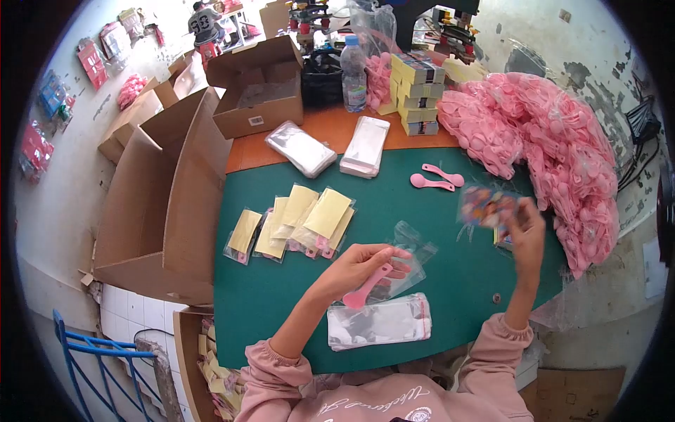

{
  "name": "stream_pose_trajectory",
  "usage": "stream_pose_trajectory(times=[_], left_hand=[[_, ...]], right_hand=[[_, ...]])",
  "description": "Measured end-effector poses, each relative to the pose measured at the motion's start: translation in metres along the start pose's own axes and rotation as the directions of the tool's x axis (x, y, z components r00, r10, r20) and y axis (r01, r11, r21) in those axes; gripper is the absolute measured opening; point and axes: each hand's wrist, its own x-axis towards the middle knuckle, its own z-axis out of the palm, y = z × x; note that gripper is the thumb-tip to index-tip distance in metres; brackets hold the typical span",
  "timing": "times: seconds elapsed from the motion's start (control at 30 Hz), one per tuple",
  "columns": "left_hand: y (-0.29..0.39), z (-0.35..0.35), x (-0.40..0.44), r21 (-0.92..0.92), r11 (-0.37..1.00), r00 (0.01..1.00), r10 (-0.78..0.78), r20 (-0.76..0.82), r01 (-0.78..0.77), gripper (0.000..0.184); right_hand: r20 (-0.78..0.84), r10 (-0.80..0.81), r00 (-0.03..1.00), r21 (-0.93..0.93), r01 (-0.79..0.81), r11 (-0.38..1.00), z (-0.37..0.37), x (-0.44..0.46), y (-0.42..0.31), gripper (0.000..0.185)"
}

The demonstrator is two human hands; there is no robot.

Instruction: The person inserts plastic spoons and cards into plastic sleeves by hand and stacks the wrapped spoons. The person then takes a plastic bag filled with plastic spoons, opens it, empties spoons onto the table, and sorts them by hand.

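L hand point(378, 264) half-curled, gripping pink spoon point(357, 297), touching clr bag point(416, 261); R hand point(526, 226) pinching blurry printed card point(484, 207).

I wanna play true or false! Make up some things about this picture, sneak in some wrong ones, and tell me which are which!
1. The left hand holds a pink spoon. True.
2. The right hand is holding nothing. False: it holds a colourful printed item, which looks blurred.
3. The plastic bottle has a blue cap. True.
4. The big spoon heap is green. False: it is pink.
5. Packets with pale yellow cards lie on the green tabletop. True.
6. The two loose spoons are in a cardboard box. False: they lie on the green tabletop.
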Motion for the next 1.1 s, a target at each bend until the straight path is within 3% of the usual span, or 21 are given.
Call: stream_pose_trajectory(times=[0.07,0.2,0.27,0.4,0.47,0.57,0.67,0.7,0.77,0.8,0.87,0.9,0.93,0.97,1.03,1.07,1.1], left_hand=[[0.0,0.001,0.003,0.079,0.997,0.999,0.008,0.048,-0.012,0.038],[-0.001,0.002,0.003,0.09,0.996,0.999,0.004,0.04,-0.008,0.036],[0.004,0.003,-0.001,0.058,0.996,0.998,-0.069,-0.012,0.07,0.035],[-0.002,-0.001,0.0,0.108,0.993,0.999,-0.042,0.016,0.04,0.034],[-0.003,-0.003,0.001,0.308,0.951,0.996,-0.016,0.083,-0.01,0.034],[-0.006,-0.004,0.001,0.385,0.92,0.997,0.047,0.067,-0.069,0.034],[-0.009,-0.003,0.001,0.346,0.933,0.994,0.105,-0.009,-0.096,0.031],[-0.01,-0.002,0.003,0.347,0.933,0.995,0.104,-0.007,-0.095,0.031],[-0.004,0.004,0.004,0.513,0.856,0.997,0.037,0.061,-0.063,0.029],[0.004,0.007,0.004,0.511,0.86,0.989,-0.068,0.131,-0.008,0.033],[0.008,0.015,0.002,0.557,0.828,0.99,-0.023,0.141,-0.06,0.037],[0.009,0.017,0.003,0.604,0.789,0.988,0.023,0.151,-0.11,0.044],[0.007,0.015,0.005,0.648,0.753,0.984,0.0,0.178,-0.117,0.057],[-0.003,0.012,0.006,0.648,0.753,0.985,0.0,0.175,-0.115,0.057],[-0.014,0.013,0.006,0.648,0.73,0.976,0.174,0.134,-0.219,0.061],[-0.008,0.014,0.004,0.649,0.729,0.976,0.171,0.135,-0.217,0.061],[0.0,0.015,0.001,0.688,0.722,0.995,0.006,0.099,-0.073,0.064]], right_hand=[[0.204,0.022,0.979,0.135,-0.05,0.99,0.028,-0.016,-0.013,0.011],[0.339,0.069,0.938,0.216,-0.149,0.965,0.052,-0.029,-0.034,0.01],[0.465,0.105,0.879,-0.019,-0.108,0.994,0.049,-0.026,-0.038,0.006],[0.49,0.033,0.871,-0.118,0.029,0.993,0.046,-0.023,-0.04,0.007],[0.517,0.019,0.856,-0.243,0.125,0.962,0.046,-0.024,-0.044,0.01],[0.522,0.056,0.851,-0.264,0.099,0.959,0.045,-0.025,-0.047,0.012],[0.525,-0.016,0.851,-0.264,0.18,0.948,0.048,-0.032,-0.055,0.011],[0.523,-0.014,0.852,-0.264,0.178,0.948,0.048,-0.032,-0.054,0.011],[0.648,0.153,0.746,-0.209,-0.019,0.978,0.05,-0.032,-0.051,0.014],[0.648,0.154,0.746,-0.21,-0.019,0.977,0.052,-0.031,-0.048,0.014],[0.817,0.125,0.562,-0.263,0.171,0.95,0.057,-0.028,-0.039,0.015],[0.817,0.123,0.564,-0.263,0.174,0.949,0.057,-0.028,-0.035,0.015],[0.831,0.042,0.555,-0.239,0.287,0.928,0.057,-0.03,-0.032,0.016],[0.843,-0.036,0.537,-0.212,0.394,0.894,0.057,-0.031,-0.029,0.018],[0.839,-0.132,0.528,-0.108,0.4,0.91,0.058,-0.028,-0.022,0.018],[0.822,-0.226,0.523,-0.004,0.403,0.915,0.059,-0.027,-0.019,0.017],[0.82,-0.227,0.525,-0.004,0.402,0.916,0.06,-0.028,-0.014,0.017]])
